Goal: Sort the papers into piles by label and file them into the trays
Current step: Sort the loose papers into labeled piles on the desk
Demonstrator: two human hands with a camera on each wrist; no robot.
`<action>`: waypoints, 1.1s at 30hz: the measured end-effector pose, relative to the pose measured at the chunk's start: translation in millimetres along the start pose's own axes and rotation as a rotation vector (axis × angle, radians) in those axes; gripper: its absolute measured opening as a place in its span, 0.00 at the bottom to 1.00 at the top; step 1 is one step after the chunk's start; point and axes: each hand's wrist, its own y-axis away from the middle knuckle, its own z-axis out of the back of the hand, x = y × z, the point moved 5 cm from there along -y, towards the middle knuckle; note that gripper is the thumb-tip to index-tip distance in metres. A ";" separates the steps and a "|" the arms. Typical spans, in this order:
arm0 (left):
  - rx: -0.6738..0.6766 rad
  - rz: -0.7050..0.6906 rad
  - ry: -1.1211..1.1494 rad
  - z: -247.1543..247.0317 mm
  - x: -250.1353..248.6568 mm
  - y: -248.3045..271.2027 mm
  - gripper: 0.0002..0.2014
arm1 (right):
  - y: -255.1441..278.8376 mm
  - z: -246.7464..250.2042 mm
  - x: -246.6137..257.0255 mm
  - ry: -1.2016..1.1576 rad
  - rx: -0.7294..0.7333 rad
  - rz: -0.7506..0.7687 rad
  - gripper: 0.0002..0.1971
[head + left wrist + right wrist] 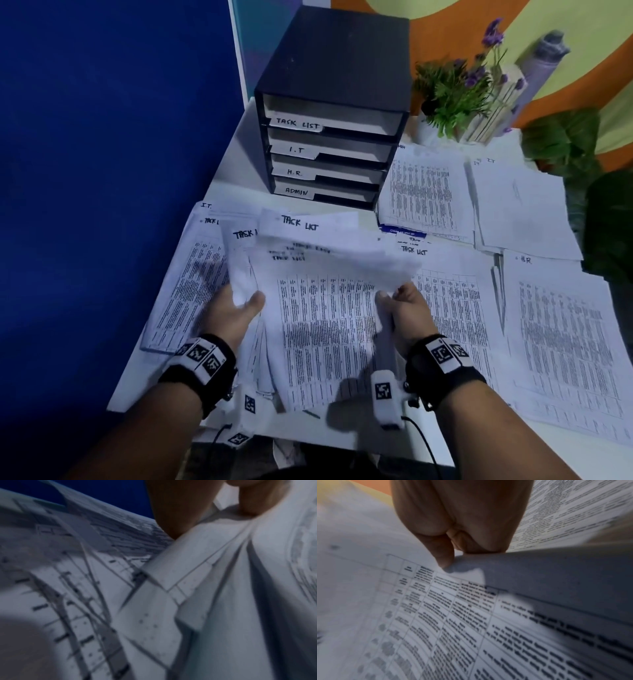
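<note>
Left hand [236, 311] and right hand [407, 308] clamp opposite edges of TASK LIST stack [325, 325], lifted between them. I.T pile [524, 205] and H.R pile [565, 335] lie right of right hand. Tray unit [329, 137] ahead; trays probably unfilled, interiors dim. Sorting mostly done; filing remains.

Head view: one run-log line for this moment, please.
left hand: grips white TASK LIST paper stack | right hand: pinches stack's right edge | black four-tier tray unit: TASK LIST slot on top

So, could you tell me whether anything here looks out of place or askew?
Yes: the Task List stack gripped by the left hand and right hand is fanned and uneven, its sheets not squared.
</note>
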 end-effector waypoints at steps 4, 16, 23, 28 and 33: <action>0.029 -0.092 0.042 -11.1 -17.6 4.1 0.25 | 2.2 -12.9 18.0 0.052 -0.019 0.116 0.13; 0.045 -0.462 0.380 3.8 -133.9 38.5 0.17 | 53.8 -60.4 120.2 -0.021 0.177 0.517 0.33; -0.056 -0.254 0.041 -11.2 -78.7 26.9 0.11 | 37.7 -56.9 67.1 0.143 0.108 0.229 0.15; -0.040 -0.152 -0.219 -17.2 -72.6 21.1 0.21 | 40.1 -49.0 93.2 -0.010 0.152 0.314 0.16; 0.006 -0.233 -0.154 -40.3 -78.7 31.4 0.08 | 20.7 -15.2 89.9 0.150 -0.032 0.340 0.18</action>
